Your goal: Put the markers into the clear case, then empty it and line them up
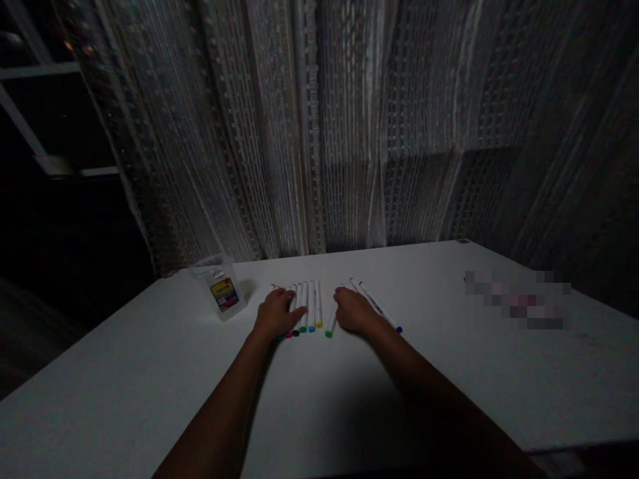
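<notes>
Several white markers with coloured ends lie side by side in a row on the white table (294, 406). Over the left part of this row rests my left hand (274, 314), its thumb stretched away from the fingers, touching the markers without gripping one. A yellow-ended marker (319, 305) lies at the row's right end, beside a light-blue-ended marker (311, 307). My right hand (352, 310) has its fingertips closed on a green-ended marker (332, 320), which slants a little apart from the row. Just right of that hand, a blue-ended marker (379, 307) lies diagonally, and a red-tipped marker (354, 285) is partly hidden.
A clear plastic container (223, 293) with a dark, colourful label stands left of the markers. A blurred-out patch (519, 298) covers something at the table's right. Behind the table hangs a striped curtain (319, 133). The room is dim.
</notes>
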Action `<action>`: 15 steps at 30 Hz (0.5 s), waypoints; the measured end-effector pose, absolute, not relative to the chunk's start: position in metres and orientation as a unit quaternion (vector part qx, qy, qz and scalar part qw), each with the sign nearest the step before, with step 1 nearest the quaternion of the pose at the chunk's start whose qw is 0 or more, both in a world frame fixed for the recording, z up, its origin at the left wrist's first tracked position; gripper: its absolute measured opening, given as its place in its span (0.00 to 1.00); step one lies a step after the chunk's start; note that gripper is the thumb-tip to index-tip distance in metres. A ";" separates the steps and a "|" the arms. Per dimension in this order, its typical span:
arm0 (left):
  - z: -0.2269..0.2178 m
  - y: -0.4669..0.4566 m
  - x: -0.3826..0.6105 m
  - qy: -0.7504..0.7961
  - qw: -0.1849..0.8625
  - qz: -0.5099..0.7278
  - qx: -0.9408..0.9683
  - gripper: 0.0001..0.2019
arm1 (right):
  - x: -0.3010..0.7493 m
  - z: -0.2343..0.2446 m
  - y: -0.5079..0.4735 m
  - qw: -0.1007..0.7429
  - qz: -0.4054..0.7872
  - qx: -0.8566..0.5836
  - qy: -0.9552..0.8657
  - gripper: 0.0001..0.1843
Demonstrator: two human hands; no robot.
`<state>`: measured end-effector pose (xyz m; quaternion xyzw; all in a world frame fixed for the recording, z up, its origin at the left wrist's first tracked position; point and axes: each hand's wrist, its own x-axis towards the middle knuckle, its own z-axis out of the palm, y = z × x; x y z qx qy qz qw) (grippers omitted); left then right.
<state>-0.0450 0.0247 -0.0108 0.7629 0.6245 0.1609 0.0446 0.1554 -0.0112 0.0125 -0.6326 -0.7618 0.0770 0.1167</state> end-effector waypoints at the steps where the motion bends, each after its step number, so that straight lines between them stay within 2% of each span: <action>1: -0.011 0.025 -0.045 0.625 0.044 0.162 0.762 0.28 | 0.153 0.011 -0.011 0.119 0.074 -0.621 -0.771 0.22; 6: -0.011 0.024 -0.044 0.626 0.050 0.170 0.759 0.28 | 0.149 0.015 -0.015 0.140 0.051 -0.607 -0.781 0.20; 10: -0.009 0.022 -0.041 0.630 0.049 0.173 0.756 0.28 | 0.146 0.020 -0.020 0.112 0.073 -0.605 -0.785 0.15; 15: -0.007 0.019 -0.040 0.631 0.055 0.163 0.757 0.30 | 0.142 0.014 -0.020 0.118 0.059 -0.581 -0.803 0.20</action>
